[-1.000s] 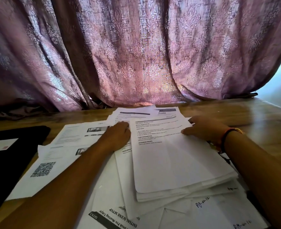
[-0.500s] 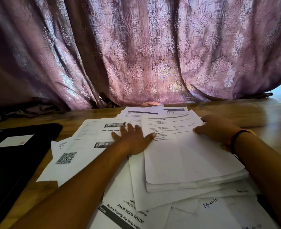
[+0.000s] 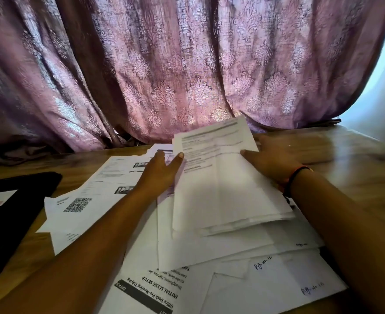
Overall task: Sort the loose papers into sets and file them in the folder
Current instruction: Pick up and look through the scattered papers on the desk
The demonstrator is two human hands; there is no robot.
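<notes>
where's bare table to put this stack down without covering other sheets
Widest patch: bare table right of the right hand, up to the curtain. Smaller wedges of wood lie between the black folder and the QR sheet. The centre, under the stack and the left hand, is crowded with overlapping papers.

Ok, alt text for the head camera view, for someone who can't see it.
Two hands hold a stack of printed papers, far edge raised, over loose sheets on a wooden table: left hand against its left edge, right hand pinching its right edge. A black folder lies at left; a purple curtain hangs behind.
</notes>
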